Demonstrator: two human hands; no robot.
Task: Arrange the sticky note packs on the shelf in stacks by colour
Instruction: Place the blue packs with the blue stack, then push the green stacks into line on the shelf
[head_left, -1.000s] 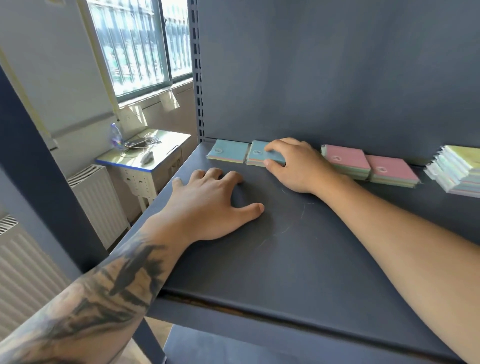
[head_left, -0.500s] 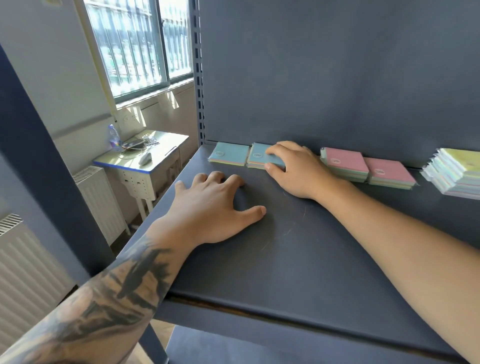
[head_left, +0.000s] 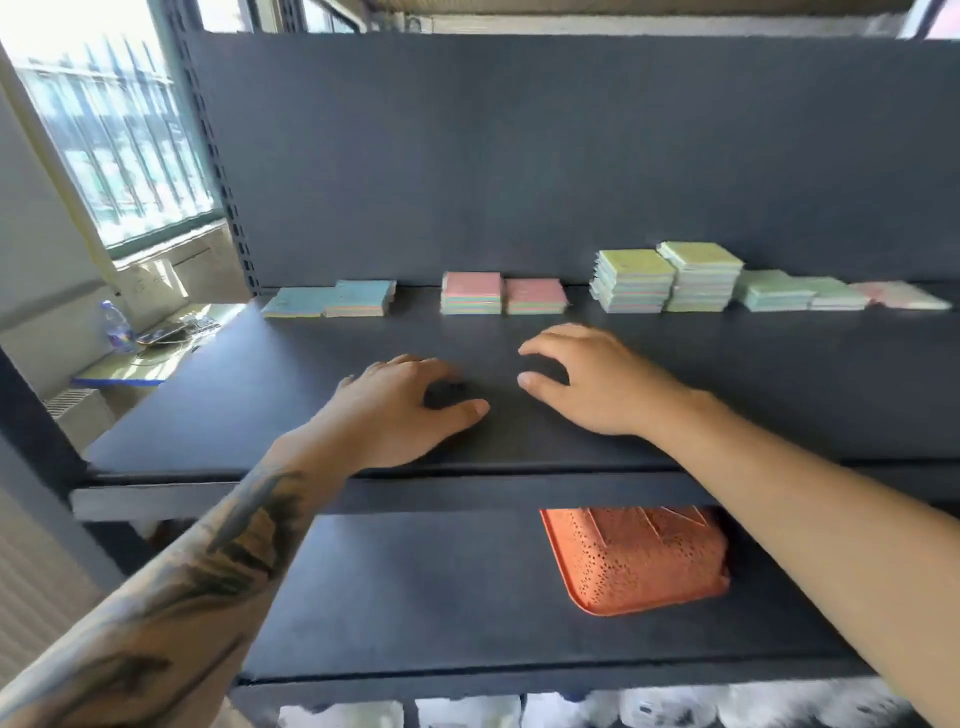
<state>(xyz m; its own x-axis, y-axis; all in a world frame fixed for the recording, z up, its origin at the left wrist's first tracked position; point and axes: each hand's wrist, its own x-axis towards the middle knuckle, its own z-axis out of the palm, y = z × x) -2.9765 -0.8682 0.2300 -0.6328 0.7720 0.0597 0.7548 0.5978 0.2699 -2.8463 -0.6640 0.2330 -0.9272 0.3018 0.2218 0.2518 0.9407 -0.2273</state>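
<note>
Currently: left hand (head_left: 402, 410) flat on shelf (head_left: 260, 405), fingers relaxed, grasping nothing; right hand (head_left: 589, 382) at its 3 o'clock, loosely curled, also empty. Sticky note packs at 12 o'clock along back panel: blue (head_left: 332, 301), pink (head_left: 501, 293), yellow-green (head_left: 667, 278) (pale stacks (head_left: 810, 293) further toward 2 o'clock).

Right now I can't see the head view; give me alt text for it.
Both hands, left hand and right hand, rest empty on a dark shelf. Along its back wall sit blue, pink, yellow-green and pale green sticky note packs.
</note>
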